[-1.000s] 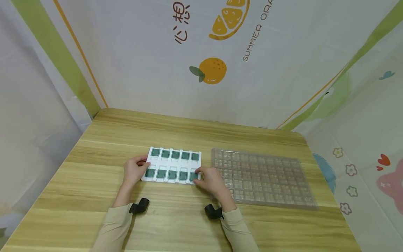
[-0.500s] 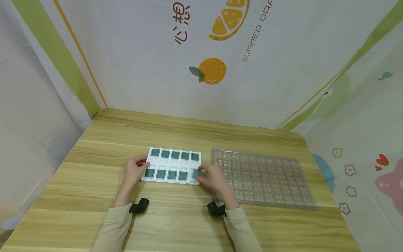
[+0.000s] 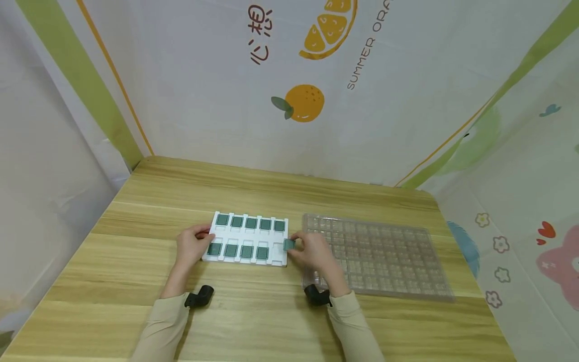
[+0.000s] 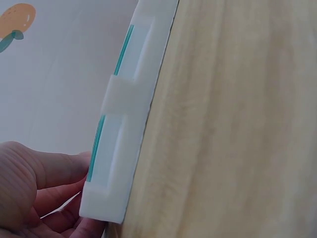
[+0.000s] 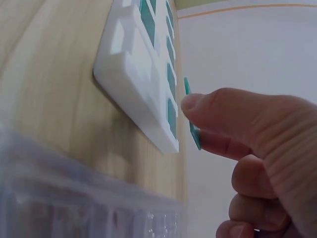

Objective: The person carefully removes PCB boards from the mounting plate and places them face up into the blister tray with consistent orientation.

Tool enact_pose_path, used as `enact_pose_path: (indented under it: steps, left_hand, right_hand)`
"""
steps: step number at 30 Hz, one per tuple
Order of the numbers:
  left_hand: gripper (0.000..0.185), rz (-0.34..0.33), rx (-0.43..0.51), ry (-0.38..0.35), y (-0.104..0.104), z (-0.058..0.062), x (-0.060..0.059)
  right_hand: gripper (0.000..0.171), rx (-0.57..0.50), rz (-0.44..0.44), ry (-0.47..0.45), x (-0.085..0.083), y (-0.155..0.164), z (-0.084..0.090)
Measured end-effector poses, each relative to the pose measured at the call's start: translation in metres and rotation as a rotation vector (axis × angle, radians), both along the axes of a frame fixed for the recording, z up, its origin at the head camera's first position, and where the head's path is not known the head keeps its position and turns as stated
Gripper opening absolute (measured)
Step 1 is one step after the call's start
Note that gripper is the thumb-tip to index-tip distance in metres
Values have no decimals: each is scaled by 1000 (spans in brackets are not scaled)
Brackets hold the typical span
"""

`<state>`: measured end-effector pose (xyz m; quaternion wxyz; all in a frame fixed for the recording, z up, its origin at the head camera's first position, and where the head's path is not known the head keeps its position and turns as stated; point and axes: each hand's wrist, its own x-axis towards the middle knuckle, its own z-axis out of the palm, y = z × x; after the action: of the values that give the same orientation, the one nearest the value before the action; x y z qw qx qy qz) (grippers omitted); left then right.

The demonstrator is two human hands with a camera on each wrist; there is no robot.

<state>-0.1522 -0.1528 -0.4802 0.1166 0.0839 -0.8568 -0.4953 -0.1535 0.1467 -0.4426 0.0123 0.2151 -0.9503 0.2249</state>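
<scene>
Your left hand [image 3: 192, 247]: one, thumb and fingers closed on the left end of the white tray [image 3: 253, 237], the thumb beside the leftmost near-row square. Your right hand [image 3: 314, 250]: one, thumb and finger pinched on a single held green square [image 3: 288, 245], the other fingers curled in. You have that square raised by the tray's right end, apart from it in the right wrist view and tipped on edge there.

White tray: one, lying flat left of centre on your bench [image 3: 249, 317], recesses in two rows. Far-row green squares [image 3: 251, 222]: five, each seated. Near-row green squares [image 3: 246, 251]: four, seated; the rightmost near recess shows bare white.

Clear tray [image 3: 384, 224]: one, gridded, lying to the right of the white tray, well within your right hand's reach; contents, you cannot tell. Printed curtain [image 3: 384, 125]: beyond the bench's far edge, oranges and lettering.
</scene>
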Motion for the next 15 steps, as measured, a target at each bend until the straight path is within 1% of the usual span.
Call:
enact_pose_path:
  steps: [4,10,15]
  left_hand:
    - [22,1,7,-4,1,-1,0]
    - [23,-5,-1,-11,0,-3,-1]
    - [23,-9,-5,-18,0,-1,-1]
  right_hand:
    - [25,-20,-3,-6,-1,5,0]
    - [24,-26,-8,18,-6,14,1]
    - [26,-30,-17,-13,-9,21,4]
